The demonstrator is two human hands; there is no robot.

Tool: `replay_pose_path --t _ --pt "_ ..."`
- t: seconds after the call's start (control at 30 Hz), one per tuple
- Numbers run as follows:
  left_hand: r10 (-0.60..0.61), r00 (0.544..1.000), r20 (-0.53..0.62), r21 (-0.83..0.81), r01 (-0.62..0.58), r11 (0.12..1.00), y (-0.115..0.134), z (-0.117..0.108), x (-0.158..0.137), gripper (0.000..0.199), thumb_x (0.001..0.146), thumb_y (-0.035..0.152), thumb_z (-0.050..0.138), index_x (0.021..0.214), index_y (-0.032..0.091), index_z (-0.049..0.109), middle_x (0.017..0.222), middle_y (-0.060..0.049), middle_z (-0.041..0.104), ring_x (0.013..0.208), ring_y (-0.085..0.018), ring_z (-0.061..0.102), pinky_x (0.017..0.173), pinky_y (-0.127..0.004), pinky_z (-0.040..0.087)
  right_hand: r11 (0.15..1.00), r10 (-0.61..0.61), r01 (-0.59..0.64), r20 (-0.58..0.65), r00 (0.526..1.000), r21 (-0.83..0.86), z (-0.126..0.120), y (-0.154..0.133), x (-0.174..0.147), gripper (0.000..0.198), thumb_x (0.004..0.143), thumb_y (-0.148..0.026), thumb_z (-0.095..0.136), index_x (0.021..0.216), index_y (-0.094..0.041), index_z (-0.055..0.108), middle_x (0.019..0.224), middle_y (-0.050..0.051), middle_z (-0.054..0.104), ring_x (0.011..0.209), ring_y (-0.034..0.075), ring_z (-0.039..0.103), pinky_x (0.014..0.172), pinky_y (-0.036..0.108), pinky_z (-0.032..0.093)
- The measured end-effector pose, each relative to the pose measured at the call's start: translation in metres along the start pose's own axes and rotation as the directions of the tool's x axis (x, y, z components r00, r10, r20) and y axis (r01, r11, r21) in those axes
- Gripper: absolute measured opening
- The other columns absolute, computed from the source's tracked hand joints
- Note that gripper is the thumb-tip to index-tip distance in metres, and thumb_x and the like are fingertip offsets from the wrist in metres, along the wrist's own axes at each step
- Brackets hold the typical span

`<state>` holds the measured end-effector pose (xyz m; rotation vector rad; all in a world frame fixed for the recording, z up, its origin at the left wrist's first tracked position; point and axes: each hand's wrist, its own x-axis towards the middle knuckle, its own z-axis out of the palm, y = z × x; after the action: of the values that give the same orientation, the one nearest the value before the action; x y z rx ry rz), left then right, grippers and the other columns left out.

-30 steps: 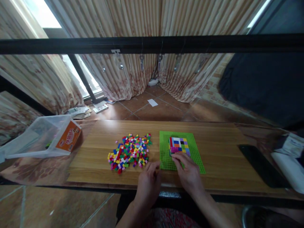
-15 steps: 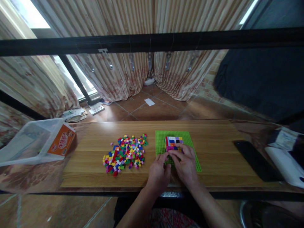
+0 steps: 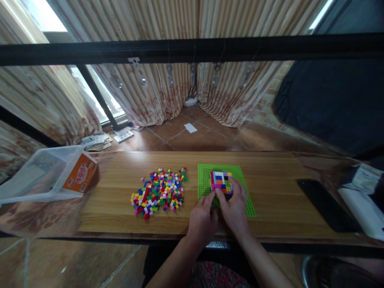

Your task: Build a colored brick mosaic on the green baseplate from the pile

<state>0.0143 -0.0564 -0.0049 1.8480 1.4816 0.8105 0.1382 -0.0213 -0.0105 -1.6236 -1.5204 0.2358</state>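
A low block of multicoloured toy building bricks [image 3: 220,177] sits on a green studded baseplate [image 3: 204,172]. My right hand [image 3: 235,204] spans its near right corner, thumb at the front edge and fingers along the right side. Close beside that thumb, my left hand [image 3: 201,216] has its fingertips drawn together at the block's front left edge. Whatever the left fingers may pinch is too small to make out. Both hands cover the near part of the baseplate. To the left lies a loose pile of small coloured bricks [image 3: 163,190].
The wooden tabletop [image 3: 276,192] carries a black phone-like slab [image 3: 327,204] at its right end. Beyond the left end stands a clear plastic bin [image 3: 39,172] with an orange label. A black bar [image 3: 180,50] with hanging metal clips crosses above the far side.
My right fingers have drawn back from the block's top toward its right side, uncovering more coloured bricks. The left hand stays at the front edge. The whole view has shifted slightly.
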Motion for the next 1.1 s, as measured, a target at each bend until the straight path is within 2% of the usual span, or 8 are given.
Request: replay_pose_path --t 0.4,0.53,0.63,0.73,0.83,0.9,0.97,1.1 --pt "-0.055 0.998 0.028 -0.017 0.055 0.998 0.002 0.000 -0.002 0.063 0.077 0.011 0.048 0.139 0.023 0.039 0.122 -0.010 0.059 0.104 -0.023 0.060 0.095 -0.038 0.048 0.995 0.058 -0.057 -0.017 0.998 0.087 0.012 0.009 -0.001 0.051 0.080 -0.047 0.058 0.121 -0.017 0.055 0.120 0.016 0.052 0.116 0.030 0.046 0.098 0.050 0.037" --pt "-0.044 0.999 0.008 -0.032 0.045 0.998 0.002 -0.003 -0.006 0.057 0.079 0.014 0.049 0.136 0.021 0.043 0.118 -0.010 0.060 0.102 -0.022 0.060 0.093 -0.038 0.049 0.995 0.069 -0.071 0.023 0.997 0.072 0.009 0.013 0.001 0.055 0.078 -0.051 0.059 0.121 -0.016 0.055 0.119 0.015 0.054 0.114 0.030 0.048 0.097 0.051 0.037" --pt "-0.020 0.999 -0.029 -0.052 0.018 0.998 -0.001 -0.010 -0.017 0.050 0.082 0.014 0.047 0.131 0.021 0.047 0.111 -0.009 0.062 0.096 -0.020 0.061 0.088 -0.034 0.051 0.999 0.018 -0.018 -0.001 1.000 0.040 0.001 0.007 0.000 0.054 0.080 -0.051 0.058 0.121 -0.016 0.056 0.120 0.016 0.055 0.115 0.030 0.048 0.097 0.051 0.038" --pt "-0.024 0.997 -0.078 -0.039 0.021 0.999 -0.011 -0.021 -0.035 0.040 0.084 0.013 0.046 0.122 0.021 0.054 0.106 -0.008 0.062 0.093 -0.018 0.062 0.083 -0.031 0.052 0.993 -0.116 0.117 -0.053 0.992 0.016 -0.008 -0.010 -0.007 0.039 0.086 -0.044 0.054 0.116 -0.019 0.060 0.123 0.014 0.055 0.117 0.029 0.047 0.098 0.049 0.038" --pt "-0.042 0.990 -0.138 0.011 0.044 0.999 -0.024 -0.035 -0.051 0.033 0.086 0.014 0.045 0.116 0.020 0.057 0.104 -0.007 0.063 0.092 -0.018 0.063 0.083 -0.031 0.052 0.961 -0.268 0.256 0.126 0.955 0.103 -0.004 -0.030 -0.018 0.022 0.091 -0.032 0.049 0.103 -0.024 0.065 0.109 0.008 0.062 0.106 0.024 0.054 0.093 0.042 0.042" --pt "-0.051 0.981 -0.188 0.058 0.063 0.996 -0.032 -0.043 -0.058 0.031 0.088 0.014 0.043 0.114 0.021 0.058 0.106 -0.007 0.063 0.094 -0.018 0.063 0.084 -0.032 0.052 0.939 -0.334 0.291 0.294 0.896 0.181 0.007 -0.041 -0.025 0.020 0.092 -0.026 0.048 0.096 -0.024 0.067 0.099 0.006 0.064 0.097 0.021 0.057 0.087 0.038 0.045" --pt "-0.054 0.972 -0.230 0.103 0.080 0.991 -0.036 -0.050 -0.061 0.030 0.089 0.015 0.043 0.113 0.021 0.059 0.107 -0.008 0.063 0.094 -0.018 0.063 0.083 -0.031 0.052 0.933 -0.355 0.293 0.398 0.846 0.210 0.021 -0.049 -0.029 0.018 0.091 -0.022 0.048 0.093 -0.022 0.067 0.094 0.006 0.065 0.093 0.021 0.057 0.084 0.036 0.046" --pt "-0.050 0.965 -0.257 0.146 0.090 0.985 -0.039 -0.054 -0.060 0.029 0.089 0.015 0.044 0.112 0.021 0.059 0.104 -0.008 0.063 0.088 -0.017 0.064 0.078 -0.029 0.053 0.934 -0.358 0.310 0.508 0.784 0.180 0.045 -0.058 -0.026 0.018 0.089 -0.018 0.050 0.090 -0.023 0.067 0.091 0.005 0.064 0.090 0.022 0.056 0.081 0.037 0.046"
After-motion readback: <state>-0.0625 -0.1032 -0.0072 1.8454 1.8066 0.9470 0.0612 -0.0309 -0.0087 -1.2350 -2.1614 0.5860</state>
